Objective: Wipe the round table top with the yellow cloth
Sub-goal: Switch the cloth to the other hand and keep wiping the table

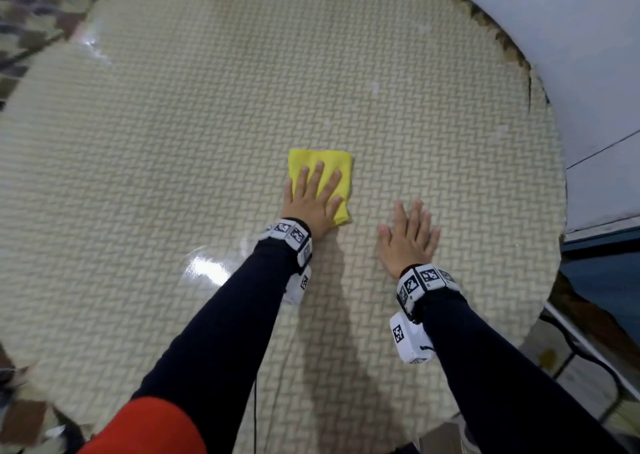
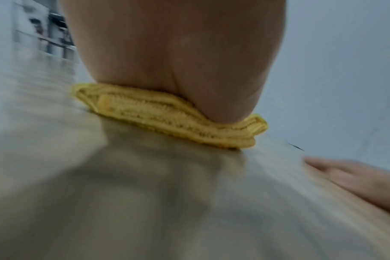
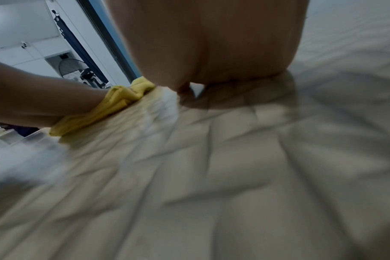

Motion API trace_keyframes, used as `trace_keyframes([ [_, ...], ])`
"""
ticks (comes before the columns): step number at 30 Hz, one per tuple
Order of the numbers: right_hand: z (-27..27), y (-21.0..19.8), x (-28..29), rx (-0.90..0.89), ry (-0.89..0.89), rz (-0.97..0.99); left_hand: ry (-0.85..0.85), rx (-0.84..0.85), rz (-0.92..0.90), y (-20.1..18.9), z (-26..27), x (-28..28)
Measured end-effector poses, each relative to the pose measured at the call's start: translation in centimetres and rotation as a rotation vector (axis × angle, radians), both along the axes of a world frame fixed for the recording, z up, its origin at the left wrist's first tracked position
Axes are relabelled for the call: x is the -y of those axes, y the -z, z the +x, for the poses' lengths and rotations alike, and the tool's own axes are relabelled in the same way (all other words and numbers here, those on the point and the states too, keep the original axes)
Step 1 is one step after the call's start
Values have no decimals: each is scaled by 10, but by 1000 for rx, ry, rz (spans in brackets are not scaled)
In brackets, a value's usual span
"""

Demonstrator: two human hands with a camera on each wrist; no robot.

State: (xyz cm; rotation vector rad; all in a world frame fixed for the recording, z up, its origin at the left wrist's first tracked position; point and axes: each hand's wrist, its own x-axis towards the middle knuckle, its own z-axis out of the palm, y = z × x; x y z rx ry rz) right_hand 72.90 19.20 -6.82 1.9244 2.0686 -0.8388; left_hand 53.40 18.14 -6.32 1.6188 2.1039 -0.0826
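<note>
The round table (image 1: 173,142) had a pale woven-pattern top with glossy glare patches, pale walls beyond. The left hand (image 1: 311,204) pressed flat, fingers straight, on the folded cloth (image 1: 320,158) near the centre. The right hand (image 1: 408,235) lay flat, fingers spread, just right.

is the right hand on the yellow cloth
No, the right hand lies flat on the bare table top; the left hand presses the yellow cloth.

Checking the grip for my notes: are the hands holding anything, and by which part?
Nothing is gripped. The left hand presses flat on the folded yellow cloth; the right hand rests on the table top.
</note>
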Motion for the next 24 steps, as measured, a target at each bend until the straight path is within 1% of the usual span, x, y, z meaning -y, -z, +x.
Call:
trace_keyframes([
  [3, 1, -1, 2, -3, 4, -5, -133, 29, -26, -2, -53, 2],
  [6, 1, 1, 3, -16, 11, 8, -278, 7, -12, -2, -102, 38],
  [7, 0, 1, 3, -17, 15, 12, -314, 1, -4, -1, -110, 56],
  [9, -1, 1, 3, -18, 27, 18, -342, -12, 6, 1, -105, 88],
  [11, -1, 0, 2, -16, 44, 18, -299, -25, -6, 3, -81, 112],
  [13, -2, -5, 2, -6, 63, 53, -206, -23, -13, 5, -47, 125],
  [15, -4, -12, 4, 7, 82, 166, -86, -31, -14, 6, -16, 128],
  [17, -10, -20, 12, -4, 33, 306, 31, -22, -20, 6, 5, 123],
  [18, -16, -22, 19, -12, -29, 349, 83, -9, -16, 4, 9, 116],
  [20, -28, -20, 36, -18, -155, 374, 177, -5, -5, 2, 8, 95],
  [21, -34, -17, 44, -22, -182, 376, 204, -4, -6, 2, 2, 82],
  [22, -40, -15, 51, -28, -181, 381, 210, 2, -9, 1, -6, 67],
  [24, -46, -11, 58, -32, -142, 391, 167, 9, -15, 1, -29, 43],
])
